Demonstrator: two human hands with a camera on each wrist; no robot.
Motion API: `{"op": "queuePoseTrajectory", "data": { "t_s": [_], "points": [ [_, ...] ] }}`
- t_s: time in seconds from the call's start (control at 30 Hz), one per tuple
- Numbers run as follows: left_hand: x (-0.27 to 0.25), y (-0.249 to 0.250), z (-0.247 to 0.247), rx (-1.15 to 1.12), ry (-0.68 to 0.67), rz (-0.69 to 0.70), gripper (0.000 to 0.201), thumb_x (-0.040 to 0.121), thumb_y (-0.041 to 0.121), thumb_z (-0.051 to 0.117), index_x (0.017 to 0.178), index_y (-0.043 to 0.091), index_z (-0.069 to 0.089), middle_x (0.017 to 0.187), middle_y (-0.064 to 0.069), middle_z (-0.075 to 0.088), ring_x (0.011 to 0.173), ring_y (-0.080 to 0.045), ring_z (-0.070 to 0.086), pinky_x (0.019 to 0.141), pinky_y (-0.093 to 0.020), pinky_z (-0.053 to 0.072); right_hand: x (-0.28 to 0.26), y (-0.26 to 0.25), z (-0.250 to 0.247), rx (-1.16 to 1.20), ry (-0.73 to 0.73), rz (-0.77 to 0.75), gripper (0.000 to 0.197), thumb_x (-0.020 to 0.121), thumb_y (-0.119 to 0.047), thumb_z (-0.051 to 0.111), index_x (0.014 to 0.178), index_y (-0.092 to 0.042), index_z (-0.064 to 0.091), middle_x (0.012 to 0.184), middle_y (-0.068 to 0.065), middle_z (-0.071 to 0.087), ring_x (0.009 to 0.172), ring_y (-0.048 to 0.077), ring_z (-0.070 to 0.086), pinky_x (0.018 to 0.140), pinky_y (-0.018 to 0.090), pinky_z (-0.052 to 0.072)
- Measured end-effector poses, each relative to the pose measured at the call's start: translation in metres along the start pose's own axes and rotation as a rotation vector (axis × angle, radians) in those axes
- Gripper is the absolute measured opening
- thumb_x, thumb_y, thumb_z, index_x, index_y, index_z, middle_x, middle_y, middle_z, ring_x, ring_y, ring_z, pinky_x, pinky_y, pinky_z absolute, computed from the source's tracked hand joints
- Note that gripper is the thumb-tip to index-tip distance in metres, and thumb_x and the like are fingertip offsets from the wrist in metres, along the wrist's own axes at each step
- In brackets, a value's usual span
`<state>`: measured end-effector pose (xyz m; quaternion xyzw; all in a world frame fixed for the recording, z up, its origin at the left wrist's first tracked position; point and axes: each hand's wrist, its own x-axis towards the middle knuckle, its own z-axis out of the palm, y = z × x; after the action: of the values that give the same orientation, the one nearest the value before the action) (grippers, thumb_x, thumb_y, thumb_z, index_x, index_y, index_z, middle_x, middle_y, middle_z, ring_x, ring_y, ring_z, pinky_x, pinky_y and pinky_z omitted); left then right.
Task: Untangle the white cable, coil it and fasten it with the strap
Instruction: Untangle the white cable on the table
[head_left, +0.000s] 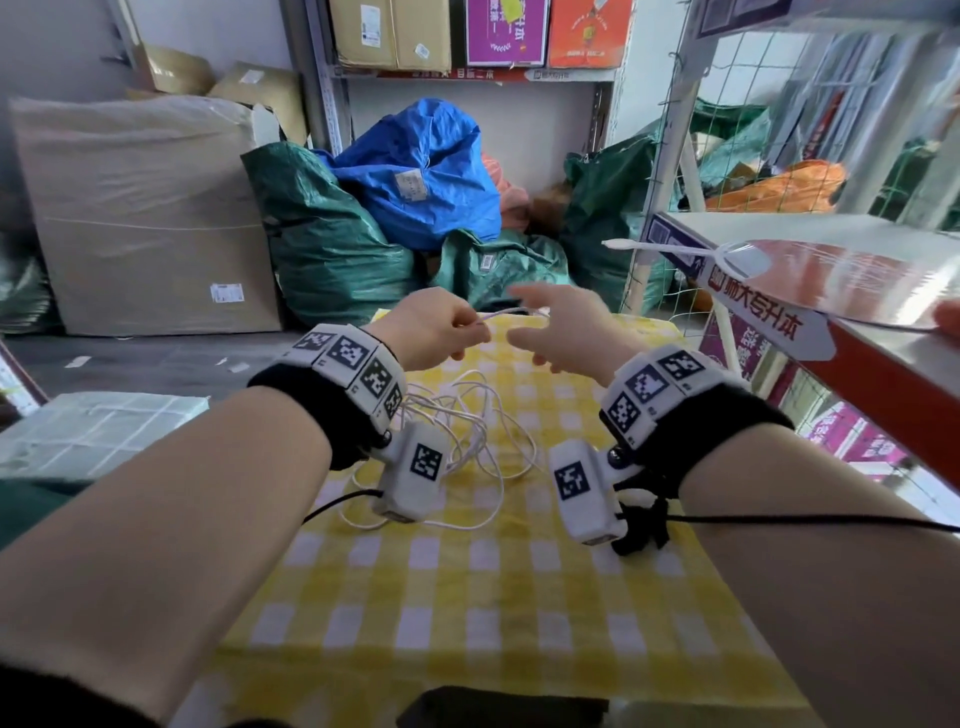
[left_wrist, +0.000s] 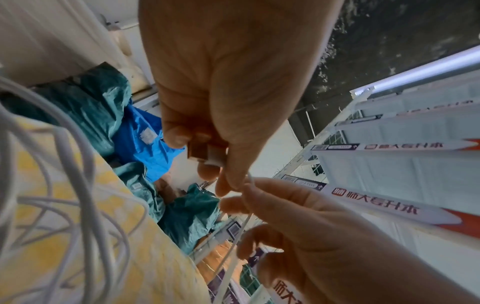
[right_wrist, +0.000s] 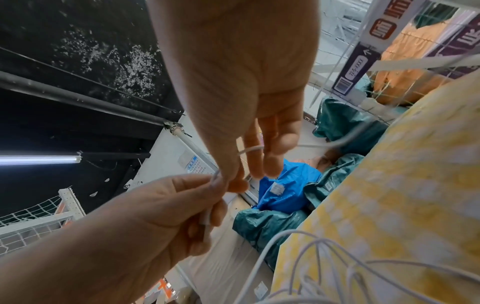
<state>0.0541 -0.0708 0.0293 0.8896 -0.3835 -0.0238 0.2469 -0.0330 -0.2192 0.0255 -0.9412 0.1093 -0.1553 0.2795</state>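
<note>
Our tabletop (head_left: 467, 597), under its yellow checked cloth, carried most of the white cable (head_left: 467, 431) in a loose tangle. We held our left hand (head_left: 431, 327) with its grip pinched on the plug end, lifted clear to find a start. Our right hand (head_left: 566, 327) pinched the strand just beside it, other fingers loose.

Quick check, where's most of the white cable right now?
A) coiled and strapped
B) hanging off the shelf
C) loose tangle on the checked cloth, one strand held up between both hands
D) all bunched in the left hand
C: the cable lies in loose loops on the cloth, while the left hand and right hand pinch one strand above it.
</note>
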Motion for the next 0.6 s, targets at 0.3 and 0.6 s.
{"op": "queuePoseTrajectory", "data": {
  "t_s": [0.3, 0.6],
  "points": [
    [0.006, -0.02, 0.013, -0.07, -0.065, -0.145, 0.035, 0.098, 0.026, 0.042, 0.102, 0.001, 0.067, 0.098, -0.009, 0.068, 0.072, -0.019, 0.057, 0.062, -0.025, 0.043, 0.008, 0.021, 0.013, -0.163, -0.104, 0.03, 0.042, 0.097, -0.035, 0.046, 0.077, -0.004, 0.066, 0.071, 0.007, 0.065, 0.053, 0.015, 0.05, 0.054, 0.025, 0.041],
    [0.01, -0.043, 0.03, -0.142, -0.286, -0.288, 0.044, 0.091, 0.008, 0.053, 0.134, 0.009, 0.049, 0.13, -0.011, 0.053, 0.094, -0.024, 0.064, 0.077, -0.032, 0.056, 0.008, 0.022, 0.033, -0.225, -0.316, 0.075, 0.031, 0.096, -0.032, 0.049, 0.1, -0.014, 0.073, 0.077, 0.005, 0.067, 0.057, 0.012, 0.051, 0.056, 0.024, 0.043]
  ]
}}
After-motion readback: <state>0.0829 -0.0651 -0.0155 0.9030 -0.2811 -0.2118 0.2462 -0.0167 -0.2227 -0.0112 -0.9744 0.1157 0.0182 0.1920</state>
